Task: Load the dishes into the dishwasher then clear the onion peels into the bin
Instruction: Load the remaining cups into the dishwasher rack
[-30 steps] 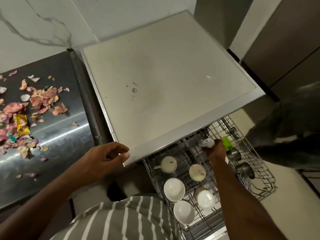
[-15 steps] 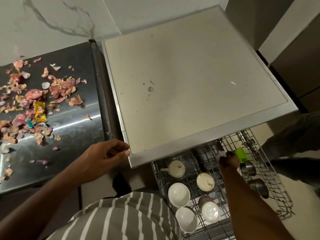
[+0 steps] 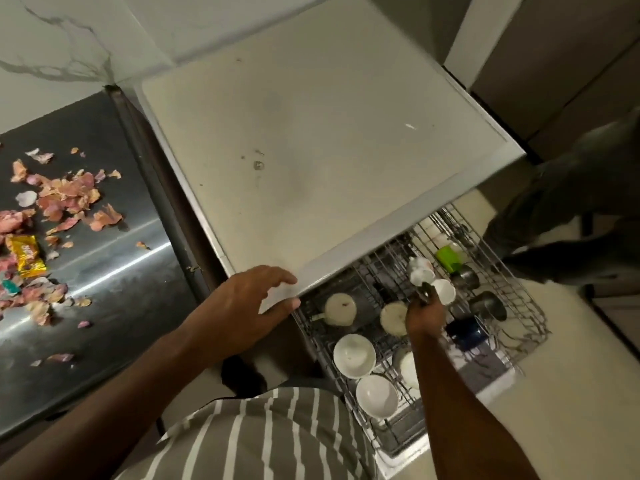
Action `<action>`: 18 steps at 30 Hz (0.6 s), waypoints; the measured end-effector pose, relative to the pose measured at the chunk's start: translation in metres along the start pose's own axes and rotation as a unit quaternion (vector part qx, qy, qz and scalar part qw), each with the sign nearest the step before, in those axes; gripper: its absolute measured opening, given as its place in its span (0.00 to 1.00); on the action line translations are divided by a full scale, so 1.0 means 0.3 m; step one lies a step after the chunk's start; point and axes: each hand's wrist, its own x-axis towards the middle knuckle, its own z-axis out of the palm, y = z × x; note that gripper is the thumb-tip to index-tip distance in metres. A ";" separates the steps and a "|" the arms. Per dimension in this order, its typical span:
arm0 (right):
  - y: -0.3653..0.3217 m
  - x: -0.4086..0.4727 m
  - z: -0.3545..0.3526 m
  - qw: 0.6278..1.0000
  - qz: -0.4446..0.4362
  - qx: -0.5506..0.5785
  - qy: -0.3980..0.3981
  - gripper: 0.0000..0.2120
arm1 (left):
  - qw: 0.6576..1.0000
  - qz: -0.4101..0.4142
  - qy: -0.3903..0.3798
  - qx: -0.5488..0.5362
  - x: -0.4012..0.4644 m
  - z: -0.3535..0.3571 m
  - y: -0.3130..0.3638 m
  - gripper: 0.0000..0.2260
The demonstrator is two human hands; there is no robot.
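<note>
- Since half a second ago, my right hand [image 3: 425, 315] has drawn back from the green cup [image 3: 449, 258] at the far side of the rack toward the rack's middle; a small white cup [image 3: 443, 291] and a dark blue cup [image 3: 465, 332] now show beside it, where the hand covered them before.
- The right hand hovers over the pulled-out dishwasher rack [image 3: 512, 296], fingers curled round a small dark object I cannot identify.
- My left hand [image 3: 247, 306] has shifted a little along the near corner of the pale dishwasher top [image 3: 311, 133]; its fingers lie spread and fairly straight over the edge, thumb below the rim.
- White bowls sit upturned in the near part of the rack, one [image 3: 354, 355] just beside another [image 3: 376, 395]; a white mug [image 3: 339, 309] lies by the left edge under the countertop lip.
- Two steel cups [image 3: 486, 305] stand at the right side of the rack, near the green cup.
- Onion peels [image 3: 69, 199] remain scattered across the steel counter [image 3: 104, 306] on the left, well apart from the rack, with a yellow wrapper [image 3: 26, 255] among them.
- My striped shirt [image 3: 259, 441] fills the bottom of the view.
</note>
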 end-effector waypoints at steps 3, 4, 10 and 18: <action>0.027 -0.167 -0.044 0.998 -0.033 0.042 0.028 0.18 | 0.994 0.079 0.001 0.078 0.047 0.050 0.034 0.27; 0.044 -0.215 -0.064 0.997 -0.037 0.057 0.039 0.18 | 0.990 0.091 -0.004 0.110 0.065 0.067 0.050 0.30; 0.244 -0.451 -0.193 0.979 -0.002 0.106 0.176 0.18 | 0.945 0.079 -0.064 0.310 0.131 0.166 0.098 0.41; 0.456 -0.520 -0.274 0.942 0.293 0.103 0.128 0.27 | 0.870 0.080 -0.062 0.483 0.151 0.210 0.131 0.33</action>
